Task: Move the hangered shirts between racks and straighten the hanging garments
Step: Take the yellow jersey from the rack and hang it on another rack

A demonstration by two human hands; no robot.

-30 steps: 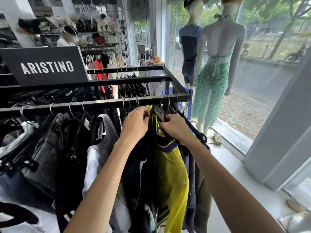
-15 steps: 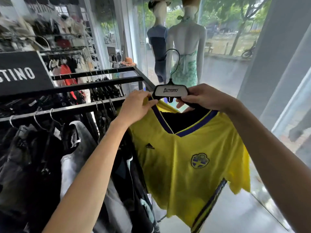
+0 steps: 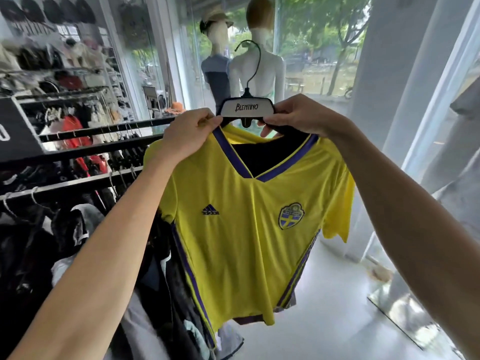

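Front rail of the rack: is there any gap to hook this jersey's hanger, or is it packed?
The front rail looks bare between the wire hooks at left and the left hand. Below, dark garments crowd together. Both hands hold the yellow jersey by its hanger, off the rack.

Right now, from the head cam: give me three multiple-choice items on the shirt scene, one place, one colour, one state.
1. Where is the hanger?
A. on the rack rail
B. held up in the air, off the rail
C. on the floor

2. What colour is the shirt?
A. red with white trim
B. yellow with blue trim
C. plain grey

3. What are the hands doing?
A. both hang idle
B. one grips
C. both grip the hanger's shoulders

Key: 1 B, its hook is free above the hands. 2 B, yellow body, blue collar. 3 C, left hand and right hand curl around each end.
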